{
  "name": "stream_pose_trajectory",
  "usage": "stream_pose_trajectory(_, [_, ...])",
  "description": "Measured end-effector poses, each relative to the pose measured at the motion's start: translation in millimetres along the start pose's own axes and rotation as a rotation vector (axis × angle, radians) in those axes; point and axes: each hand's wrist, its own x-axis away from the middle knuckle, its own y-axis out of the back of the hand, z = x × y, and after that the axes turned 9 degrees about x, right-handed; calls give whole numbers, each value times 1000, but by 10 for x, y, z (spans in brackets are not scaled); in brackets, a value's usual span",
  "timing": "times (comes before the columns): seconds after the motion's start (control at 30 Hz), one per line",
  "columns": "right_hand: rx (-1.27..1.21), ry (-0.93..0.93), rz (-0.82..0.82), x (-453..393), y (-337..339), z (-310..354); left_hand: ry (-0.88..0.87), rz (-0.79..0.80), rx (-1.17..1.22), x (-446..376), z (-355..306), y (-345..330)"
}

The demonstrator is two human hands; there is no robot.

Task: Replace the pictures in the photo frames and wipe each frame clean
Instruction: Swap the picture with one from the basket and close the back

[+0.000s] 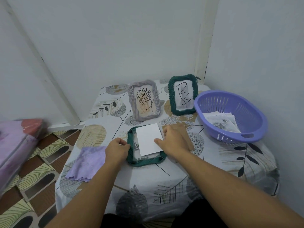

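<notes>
A dark green photo frame (144, 162) lies face down on the table in front of me. A white picture card (148, 139) rests tilted in its open back. My left hand (117, 149) grips the frame's left edge with curled fingers. My right hand (172, 140) pinches the card's right side, thumb on top. A brown backing board (189, 140) lies under and beside my right hand. A grey frame (144, 100) and a second green frame (182, 94) stand upright behind, each showing a scribbled picture.
A purple cloth (87, 162) lies at the table's left edge. A purple plastic basket (230, 116) with several paper pictures sits at the right. The table (148, 186) has a leaf-patterned cover and stands in a wall corner. A pink bundle (16, 145) is at far left.
</notes>
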Motion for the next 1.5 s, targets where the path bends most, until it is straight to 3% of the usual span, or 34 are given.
stream_pose_trajectory(0.6, [-211, -39, -1, -53, 38, 14, -7, 20, -8, -2, 6, 0])
stream_pose_trajectory(0.73, [-293, -53, -9, -45, 124, 60, 29, 18, 96, 23, -59, 11])
stream_pose_trajectory(0.87, [-320, -59, -10, 49, 270, 79, -94, -60, 123, 129, -213, 27])
stream_pose_trajectory(0.93, [-373, -86, 2, 71, 301, 77, -127, -22, 165, 156, -298, -2])
stream_pose_trajectory(1.07, [-525, -122, 11, 108, 308, 103, 61, 163, 360, 228, -538, -121])
stream_pose_trajectory(1.23, [-620, -138, 15, 131, 296, 65, 153, 213, 416, 243, -651, -302])
stream_pose_trajectory(1.37, [-450, -53, -77, 142, 444, -43, 108, 210, 357, 260, -694, -379])
stream_pose_trajectory(1.5, [-143, 112, -311, 99, 742, -227, 10, 204, 300, 310, -764, -474])
